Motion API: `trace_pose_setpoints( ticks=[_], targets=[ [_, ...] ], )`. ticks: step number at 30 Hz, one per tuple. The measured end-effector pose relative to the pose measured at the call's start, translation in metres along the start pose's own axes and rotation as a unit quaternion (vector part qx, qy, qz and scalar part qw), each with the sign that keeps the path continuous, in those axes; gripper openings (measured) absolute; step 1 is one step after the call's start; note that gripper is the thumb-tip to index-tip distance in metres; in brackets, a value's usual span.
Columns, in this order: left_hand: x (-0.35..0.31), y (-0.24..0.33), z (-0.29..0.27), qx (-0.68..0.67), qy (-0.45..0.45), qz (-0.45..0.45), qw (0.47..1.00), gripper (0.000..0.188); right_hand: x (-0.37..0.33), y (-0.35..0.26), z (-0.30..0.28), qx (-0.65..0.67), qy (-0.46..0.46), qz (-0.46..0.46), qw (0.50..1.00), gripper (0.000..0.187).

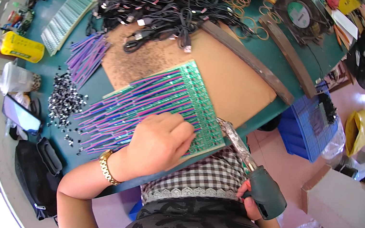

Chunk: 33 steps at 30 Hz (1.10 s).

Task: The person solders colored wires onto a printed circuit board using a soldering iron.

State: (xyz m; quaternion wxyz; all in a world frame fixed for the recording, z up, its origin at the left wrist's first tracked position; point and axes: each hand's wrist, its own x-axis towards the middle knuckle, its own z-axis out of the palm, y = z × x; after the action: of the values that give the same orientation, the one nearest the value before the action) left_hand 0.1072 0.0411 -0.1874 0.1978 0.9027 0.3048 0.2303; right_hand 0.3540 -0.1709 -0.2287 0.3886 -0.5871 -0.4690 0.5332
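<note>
Noting a green circuit board (202, 110) lying on the near side of the counter (260, 116), bearing purple and blue wires (143, 88) running left-near to right-far. Clamping a dark-green-handled tool (267, 190) in the fingers of the right hand (251, 208), aiming far-left at the board's right edge. Holding the nearer left hand (158, 141) bent over the wires; being unable to tell whether pinching any.

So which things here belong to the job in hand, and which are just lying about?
Apparently part of the job:
soldering gun, in the right hand
green circuit-board panel, under the left hand
purple-and-blue wires laid across the panel

Apparently just lying about:
yellow bottle
plastic cup
smartphone
black bag
axial fan
</note>
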Motion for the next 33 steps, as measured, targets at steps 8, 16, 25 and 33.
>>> trace_pose_setpoints(
  ticks=[8,16,25,33],
  targets=[
    [0.008,-0.100,-0.075,0.383,0.144,-0.236,0.881,0.008,0.003,-0.001,-0.002,-0.115,0.056,-0.037,0.991,0.017],
    [-0.003,-0.143,-0.079,0.285,0.160,-0.275,0.904,0.007,0.006,-0.006,-0.002,-0.151,0.062,-0.045,0.986,0.016],
    [0.002,-0.140,-0.077,0.254,0.146,-0.266,0.918,0.009,0.009,-0.008,0.000,-0.233,0.067,-0.109,0.964,0.017],
    [-0.005,-0.153,-0.071,0.245,0.186,-0.250,0.918,0.008,0.011,-0.010,-0.002,-0.238,0.041,-0.115,0.964,0.014]
  ],
)
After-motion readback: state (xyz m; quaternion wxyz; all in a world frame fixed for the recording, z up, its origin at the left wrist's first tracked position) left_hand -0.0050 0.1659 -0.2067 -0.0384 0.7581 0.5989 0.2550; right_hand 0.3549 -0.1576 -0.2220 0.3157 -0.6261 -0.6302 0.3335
